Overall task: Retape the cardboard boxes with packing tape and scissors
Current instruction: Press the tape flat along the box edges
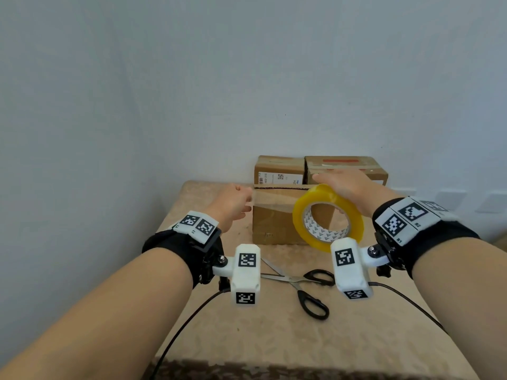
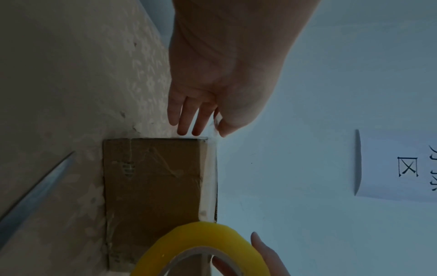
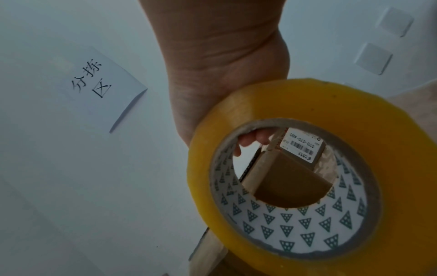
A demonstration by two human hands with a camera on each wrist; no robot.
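My right hand (image 1: 348, 185) grips a yellow roll of packing tape (image 1: 297, 218), held upright over the right end of the front cardboard box (image 1: 274, 223). Its fingertips (image 3: 250, 138) curl into the roll's (image 3: 295, 104) core. My left hand (image 1: 236, 201) is at the box's top left corner. There its thumb and forefinger (image 2: 221, 127) pinch the clear tape end, while the other fingers point straight at the box edge (image 2: 153, 186). A clear strip (image 2: 209, 177) runs along the box top toward the roll (image 2: 205, 235). Black-handled scissors (image 1: 301, 283) lie with blades apart on the table in front of the box.
Two more cardboard boxes (image 1: 279, 168) (image 1: 345, 168) stand behind the front one against the white wall. The table (image 1: 274, 338) has a beige patterned cloth. A paper note (image 3: 101, 82) hangs on the wall. Black cables (image 1: 186, 322) trail from both wrists over the near table edge.
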